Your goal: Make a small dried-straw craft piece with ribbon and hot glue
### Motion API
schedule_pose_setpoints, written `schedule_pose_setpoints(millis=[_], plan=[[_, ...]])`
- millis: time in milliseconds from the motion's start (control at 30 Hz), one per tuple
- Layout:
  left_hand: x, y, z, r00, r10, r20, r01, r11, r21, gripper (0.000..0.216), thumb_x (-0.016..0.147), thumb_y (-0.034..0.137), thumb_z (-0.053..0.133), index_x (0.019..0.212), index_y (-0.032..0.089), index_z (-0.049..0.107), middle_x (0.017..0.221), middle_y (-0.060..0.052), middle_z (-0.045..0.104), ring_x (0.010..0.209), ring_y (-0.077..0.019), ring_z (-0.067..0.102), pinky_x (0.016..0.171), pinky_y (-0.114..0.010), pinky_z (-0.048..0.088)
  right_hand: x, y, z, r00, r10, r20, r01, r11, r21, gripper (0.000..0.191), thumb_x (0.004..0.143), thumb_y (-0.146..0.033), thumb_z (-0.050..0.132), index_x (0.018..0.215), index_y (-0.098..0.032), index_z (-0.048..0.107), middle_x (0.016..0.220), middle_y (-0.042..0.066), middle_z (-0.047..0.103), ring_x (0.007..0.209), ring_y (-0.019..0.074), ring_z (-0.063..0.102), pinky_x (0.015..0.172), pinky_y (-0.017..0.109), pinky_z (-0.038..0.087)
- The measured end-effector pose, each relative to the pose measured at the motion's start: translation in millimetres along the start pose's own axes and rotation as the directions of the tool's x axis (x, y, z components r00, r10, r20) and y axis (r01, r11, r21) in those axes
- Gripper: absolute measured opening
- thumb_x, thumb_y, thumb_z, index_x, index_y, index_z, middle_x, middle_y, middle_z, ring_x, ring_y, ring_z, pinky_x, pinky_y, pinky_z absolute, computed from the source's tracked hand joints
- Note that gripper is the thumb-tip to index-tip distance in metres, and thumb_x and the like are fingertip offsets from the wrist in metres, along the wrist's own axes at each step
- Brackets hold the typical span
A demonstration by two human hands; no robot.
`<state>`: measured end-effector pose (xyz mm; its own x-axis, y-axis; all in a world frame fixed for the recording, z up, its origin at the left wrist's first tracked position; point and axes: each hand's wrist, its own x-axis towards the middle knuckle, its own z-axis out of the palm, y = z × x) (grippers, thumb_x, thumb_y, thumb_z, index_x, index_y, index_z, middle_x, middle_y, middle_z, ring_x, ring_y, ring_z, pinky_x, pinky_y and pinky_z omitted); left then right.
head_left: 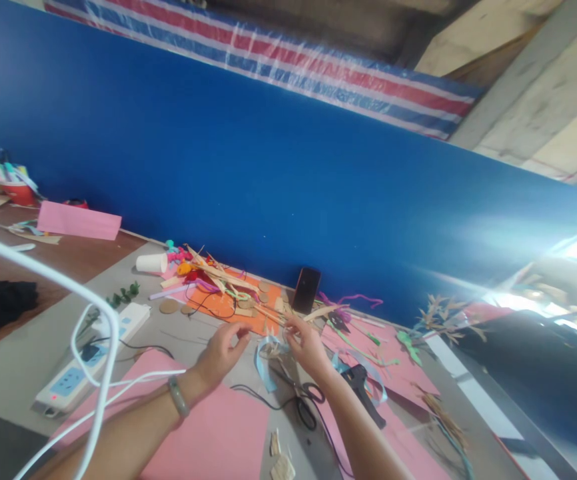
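My left hand [224,351] hovers over the grey table just short of an orange sheet [261,325], its thumb and fingers curved with a gap between them. Facing it, my right hand [309,348] has bent fingers, thumb a little apart, close to some thin pale strips [268,313]. I see nothing held in either hand. Between and below the hands lie a light blue ribbon [264,373] and scissors with black handles [306,408]. A black glue gun [363,395] rests right of my right forearm. A dark phone [306,291] leans against the blue panel beyond.
A white power strip [93,360] with cables stands at left; a thick white cable [111,360] crosses the near left. Pink sheets [208,440] cover parts of the table. A white paper cup [152,263] lies by a craft-scrap pile. The blue panel [268,167] bounds the back.
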<state>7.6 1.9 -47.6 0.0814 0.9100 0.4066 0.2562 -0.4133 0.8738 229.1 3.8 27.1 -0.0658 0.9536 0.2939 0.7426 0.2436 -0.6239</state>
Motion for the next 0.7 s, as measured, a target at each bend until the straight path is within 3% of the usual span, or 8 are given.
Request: schedule_pose_setpoints(millis=[100, 233, 300, 467, 700], plan=[[1, -1, -1, 1.000, 0.022, 0.022, -0.023, 0.999, 0.029, 0.019, 0.085, 0.030, 0.056, 0.098, 0.020, 0.065, 0.093, -0.006, 0.069, 0.090, -0.0200, 0.061, 0.080, -0.033, 0.049, 10, 2, 15, 0.998, -0.003, 0.063, 0.007, 0.997, -0.078, 0.035, 0.070, -0.027, 0.066, 0.105, -0.019, 0.069, 0.075, 0.001, 0.067, 0.064, 0.0164, 0.056, 0.066, 0.027, 0.042], [2, 3, -4, 0.998, 0.047, 0.036, -0.049, 0.997, 0.054, 0.017, 0.084, 0.026, 0.056, 0.097, 0.019, 0.065, 0.092, -0.005, 0.069, 0.088, -0.0190, 0.062, 0.084, -0.033, 0.047, 23, 3, 33, 0.997, -0.009, 0.076, 0.014, 0.997, -0.071, 0.011, 0.069, -0.024, 0.065, 0.073, -0.018, 0.073, 0.059, 0.000, 0.064, 0.056, 0.0147, 0.055, 0.058, 0.024, 0.040], [3, 5, -5, 0.998, 0.045, 0.037, -0.047, 0.998, 0.051, 0.017, 0.083, 0.025, 0.057, 0.096, 0.020, 0.066, 0.091, -0.005, 0.069, 0.088, -0.0190, 0.062, 0.083, -0.032, 0.047, 25, 4, 36, 0.998, -0.018, 0.064, 0.020, 0.999, -0.037, 0.012, 0.070, -0.022, 0.062, 0.062, -0.018, 0.070, 0.053, -0.001, 0.063, 0.052, 0.0135, 0.054, 0.054, 0.023, 0.039], [4, 15, -8, 0.998, -0.005, 0.065, 0.008, 0.999, -0.046, 0.018, 0.083, 0.031, 0.058, 0.092, 0.019, 0.068, 0.088, -0.005, 0.070, 0.085, -0.0192, 0.063, 0.078, -0.028, 0.047, 16, 5, 32, 0.994, -0.018, -0.104, 0.025, 0.998, 0.062, 0.019, 0.079, -0.028, 0.055, 0.074, -0.017, 0.069, 0.067, 0.003, 0.071, 0.059, 0.0169, 0.063, 0.058, 0.025, 0.047], [6, 26, -8, 0.962, -0.143, 0.233, 0.199, 0.951, -0.237, 0.026, 0.080, 0.038, 0.062, 0.085, 0.016, 0.074, 0.082, -0.007, 0.073, 0.079, -0.0215, 0.064, 0.070, -0.027, 0.046, -9, -4, 39, 0.944, -0.074, -0.320, 0.110, 0.989, 0.096, 0.021, 0.085, -0.031, 0.055, 0.082, -0.016, 0.069, 0.071, 0.007, 0.073, 0.062, 0.0196, 0.066, 0.060, 0.030, 0.050]])
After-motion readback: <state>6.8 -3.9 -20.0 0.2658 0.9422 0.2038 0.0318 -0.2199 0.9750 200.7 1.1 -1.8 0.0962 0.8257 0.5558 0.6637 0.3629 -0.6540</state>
